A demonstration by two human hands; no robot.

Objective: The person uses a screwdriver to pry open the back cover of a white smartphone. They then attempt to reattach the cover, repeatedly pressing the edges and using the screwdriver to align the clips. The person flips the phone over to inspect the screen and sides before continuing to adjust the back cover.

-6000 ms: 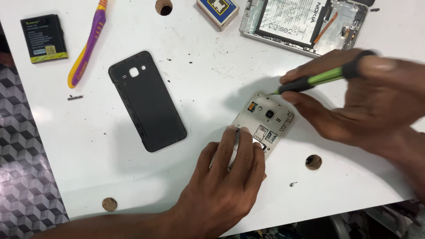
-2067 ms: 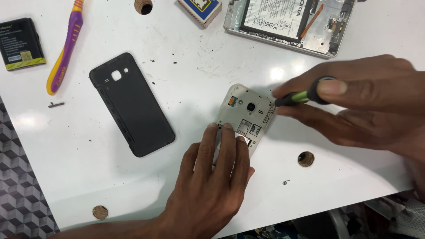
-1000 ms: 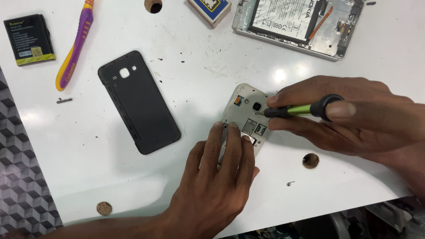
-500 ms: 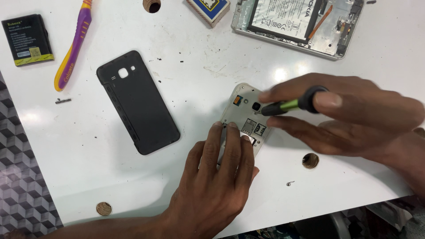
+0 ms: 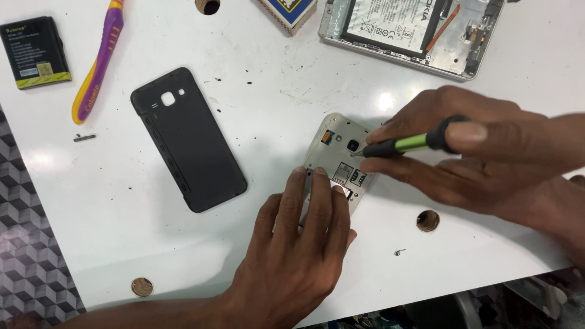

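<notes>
The left hand (image 5: 298, 244) lies palm down with fingers extended and flat on the lower half of the opened phone body (image 5: 335, 155), pinning it to the white table (image 5: 122, 231) near the centre of the view. The right hand (image 5: 487, 152) enters from the right, fingers closed around a green-and-black screwdriver (image 5: 408, 144) held nearly horizontal, its tip apparently seated just beside the camera lens, though contact is hard to confirm. The detached black back cover (image 5: 189, 140) lies to the left, well apart from the phone body.

Two opened phones (image 5: 337, 159), one back cover (image 5: 187, 139), perhaps one battery (image 5: 33, 52).
</notes>
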